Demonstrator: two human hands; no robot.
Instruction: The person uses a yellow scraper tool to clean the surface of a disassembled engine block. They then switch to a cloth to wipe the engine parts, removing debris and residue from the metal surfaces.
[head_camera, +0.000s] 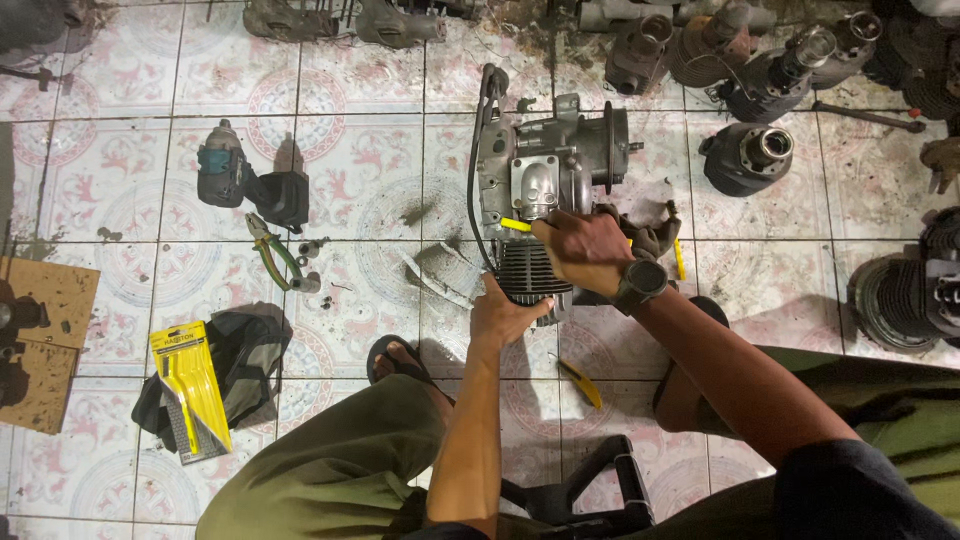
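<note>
A grey metal engine block with a dark finned cylinder (545, 200) lies on the patterned pink-and-white tiled floor (380, 150), near the middle of the view, directly ahead of the squatting person. The left hand (503, 312) is cupped against the lower edge of the finned cylinder, fingers wrapped partly around it and touching the fins. The right hand (585, 250), with a dark wristwatch (640, 282) on its wrist, is closed in a fist over a yellow-handled tool (516, 225) at the cylinder's upper face; only the yellow tip shows, and what kind of tool it is cannot be told. Left of the engine block, apart from it, lie green-handled pliers (270, 250) and, beyond them, a teal and black cordless power driver (245, 180). Further left and nearer the person, a yellow card-backed tool pack (190, 390) rests on a dark cloth (250, 360). Above and right of the engine block stand several other dark cylinders (750, 160). A second yellow tool (580, 382) lies just below the engine block.
</note>
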